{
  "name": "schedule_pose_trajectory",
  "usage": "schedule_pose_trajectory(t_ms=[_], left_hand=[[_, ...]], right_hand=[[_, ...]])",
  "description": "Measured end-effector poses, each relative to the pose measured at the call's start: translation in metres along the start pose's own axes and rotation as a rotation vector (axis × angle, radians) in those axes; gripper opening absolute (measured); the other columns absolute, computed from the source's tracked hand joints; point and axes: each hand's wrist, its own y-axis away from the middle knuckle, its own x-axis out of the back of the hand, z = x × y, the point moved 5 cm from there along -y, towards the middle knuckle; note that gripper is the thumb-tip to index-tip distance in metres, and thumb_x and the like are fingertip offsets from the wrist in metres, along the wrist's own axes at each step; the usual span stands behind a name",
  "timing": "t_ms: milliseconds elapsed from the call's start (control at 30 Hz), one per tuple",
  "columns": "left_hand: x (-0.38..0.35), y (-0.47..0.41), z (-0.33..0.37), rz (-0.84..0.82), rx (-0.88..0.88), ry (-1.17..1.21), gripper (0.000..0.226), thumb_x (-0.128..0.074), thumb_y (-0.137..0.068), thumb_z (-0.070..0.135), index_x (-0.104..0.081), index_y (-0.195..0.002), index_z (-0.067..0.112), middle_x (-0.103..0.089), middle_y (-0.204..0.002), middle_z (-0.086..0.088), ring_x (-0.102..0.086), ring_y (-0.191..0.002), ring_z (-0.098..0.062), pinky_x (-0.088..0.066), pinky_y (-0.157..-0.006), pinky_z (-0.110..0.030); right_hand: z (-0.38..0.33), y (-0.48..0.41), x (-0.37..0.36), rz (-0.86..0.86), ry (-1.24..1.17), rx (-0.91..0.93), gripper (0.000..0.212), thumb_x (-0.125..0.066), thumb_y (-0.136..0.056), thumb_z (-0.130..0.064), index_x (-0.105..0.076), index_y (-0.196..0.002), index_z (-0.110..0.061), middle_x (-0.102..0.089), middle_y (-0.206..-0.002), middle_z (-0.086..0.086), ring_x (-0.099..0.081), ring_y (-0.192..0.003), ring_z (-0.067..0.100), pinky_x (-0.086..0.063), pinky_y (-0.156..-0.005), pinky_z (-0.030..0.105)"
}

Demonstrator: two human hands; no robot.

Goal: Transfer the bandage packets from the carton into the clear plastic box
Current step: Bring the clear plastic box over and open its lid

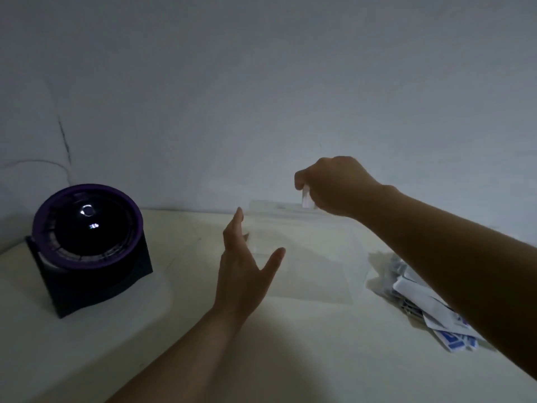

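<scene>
Hovering above the far rim of the clear, rectangular plastic box (273, 205), the right hand (334, 184) is curled downward, thumb and fingers pinching a small white bandage packet or packets (307, 200); the count cannot be determined in the dim light. The held item hangs just over the box opening, with its lower end at rim level.

The left hand (244, 271) is at the near-left side of the box, fingers straight and together, thumb spread wide, holding nothing. Whether the fingertips contact the box wall cannot be confirmed.

The box stands in the middle of the pale tabletop (174, 330). To its right, partly under the right forearm, a loose pile of white and blue-printed bandage packets (412, 289) lies on the table.

At the left, well apart from the box, stands a black dome-shaped device with a purple ring on a dark base (87, 242). A plain grey-white wall (261, 82) is behind the table.
</scene>
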Motion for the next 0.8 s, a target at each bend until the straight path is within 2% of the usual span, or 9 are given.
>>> schedule_pose_trajectory(t_ms=[133,200,300,400,500,600,667,733,800], left_hand=[[0.000,0.003,-0.007,0.008,-0.013,-0.072,0.076,-0.047,-0.079,0.057,-0.023,-0.142,0.021,-0.039,-0.142,0.002,-0.044,-0.126,-0.014,-0.041,-0.102,-0.035],[0.000,0.003,-0.006,-0.009,-0.003,-0.109,0.066,-0.047,-0.079,0.050,-0.032,-0.137,0.021,-0.046,-0.136,0.004,-0.045,-0.123,-0.011,-0.039,-0.103,-0.034],[0.000,0.000,-0.001,-0.007,-0.030,-0.134,0.065,-0.038,-0.077,0.056,-0.042,-0.130,0.020,-0.051,-0.120,0.008,-0.044,-0.109,-0.005,-0.039,-0.097,-0.029],[0.001,-0.001,-0.004,0.001,-0.056,-0.166,0.057,-0.035,-0.075,0.059,-0.050,-0.114,0.021,-0.048,-0.100,0.012,-0.040,-0.096,-0.003,-0.036,-0.086,-0.025],[0.003,-0.002,-0.007,0.035,-0.097,-0.226,0.029,-0.040,-0.077,0.052,-0.048,-0.087,0.026,-0.046,-0.086,0.013,-0.040,-0.093,-0.009,-0.034,-0.077,-0.024],[0.002,-0.003,-0.009,0.040,-0.112,-0.241,0.022,-0.043,-0.079,0.049,-0.041,-0.076,0.028,-0.045,-0.081,0.013,-0.043,-0.095,-0.015,-0.034,-0.074,-0.024],[0.003,-0.002,-0.011,0.044,-0.117,-0.238,0.022,-0.044,-0.079,0.049,-0.040,-0.074,0.028,-0.044,-0.080,0.013,-0.042,-0.094,-0.016,-0.035,-0.073,-0.023],[0.004,-0.001,-0.012,0.047,-0.121,-0.239,0.022,-0.045,-0.079,0.048,-0.038,-0.073,0.027,-0.043,-0.078,0.013,-0.041,-0.092,-0.015,-0.034,-0.071,-0.022],[0.006,0.001,-0.013,0.055,-0.130,-0.233,0.023,-0.046,-0.079,0.046,-0.038,-0.071,0.027,-0.042,-0.075,0.012,-0.038,-0.087,-0.010,-0.032,-0.067,-0.018]], right_hand=[[-0.001,-0.015,-0.010,0.073,0.038,-0.145,0.037,-0.053,-0.081,0.008,-0.064,-0.108,-0.014,-0.067,-0.097,0.007,-0.064,-0.083,0.025,-0.046,-0.067,0.028],[0.001,-0.021,-0.016,0.115,0.025,-0.179,0.037,-0.053,-0.079,0.010,-0.063,-0.107,-0.012,-0.067,-0.095,0.007,-0.064,-0.082,0.025,-0.049,-0.070,0.029],[0.005,-0.027,-0.022,0.229,0.020,-0.191,0.037,-0.048,-0.079,0.010,-0.062,-0.105,-0.012,-0.068,-0.094,0.005,-0.064,-0.079,0.026,-0.048,-0.068,0.030],[0.003,-0.026,-0.027,0.388,-0.034,-0.137,0.034,-0.046,-0.085,0.004,-0.064,-0.110,-0.010,-0.070,-0.094,0.008,-0.064,-0.072,0.030,-0.044,-0.067,0.031],[0.006,-0.012,-0.038,0.581,-0.132,-0.022,0.026,-0.049,-0.092,-0.014,-0.060,-0.115,-0.009,-0.069,-0.104,0.010,-0.066,-0.078,0.029,-0.047,-0.075,0.036],[0.007,0.002,-0.066,0.540,-0.186,0.029,0.040,-0.049,-0.092,-0.027,-0.050,-0.127,-0.007,-0.058,-0.125,0.013,-0.061,-0.103,0.029,-0.045,-0.089,0.040],[0.005,0.000,-0.078,0.470,-0.170,0.034,0.053,-0.056,-0.089,-0.026,-0.041,-0.136,-0.006,-0.047,-0.138,0.017,-0.051,-0.121,0.033,-0.039,-0.100,0.043],[0.002,-0.007,-0.082,0.425,-0.067,0.018,0.061,-0.062,-0.085,-0.022,-0.038,-0.140,-0.007,-0.043,-0.142,0.018,-0.048,-0.122,0.036,-0.037,-0.102,0.047],[0.000,-0.017,-0.078,0.437,0.042,-0.061,0.059,-0.065,-0.083,-0.024,-0.045,-0.136,-0.009,-0.051,-0.132,0.017,-0.054,-0.106,0.036,-0.043,-0.089,0.045]])
